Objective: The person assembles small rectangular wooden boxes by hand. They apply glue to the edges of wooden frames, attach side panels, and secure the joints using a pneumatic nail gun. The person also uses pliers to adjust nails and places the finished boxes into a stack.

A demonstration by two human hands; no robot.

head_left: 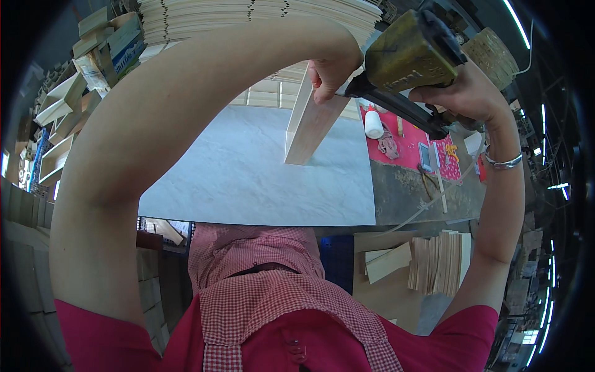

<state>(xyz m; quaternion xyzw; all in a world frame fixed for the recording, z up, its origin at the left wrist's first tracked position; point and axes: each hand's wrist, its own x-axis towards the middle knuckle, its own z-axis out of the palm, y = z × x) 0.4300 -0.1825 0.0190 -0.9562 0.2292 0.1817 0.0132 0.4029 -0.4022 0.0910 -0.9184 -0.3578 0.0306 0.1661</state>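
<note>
A: Left grip (334, 69), go
B: Closed round the upper end of the pale wooden piece (316, 130), fingers pinching its edge
A: Right grip (469, 93)?
B: Wrapped on the yellow-and-black nail gun (406, 54), some fingers hidden behind it. Gun's nose sits right by the left fingers, at the piece's top; touching or not, can't tell
A: Where's the piece?
B: Lower end on the white marbled board (248, 180), a bit right of its middle. Board lies on the desk (403, 193)
A: Right side of desk?
B: Pink sheet (409, 141), white bottle (373, 126) and crumpled cloth (388, 147) on it
A: Rest?
B: Stacked wooden strips (439, 263) near right, tall stack of pale boards (207, 17) far side
</note>
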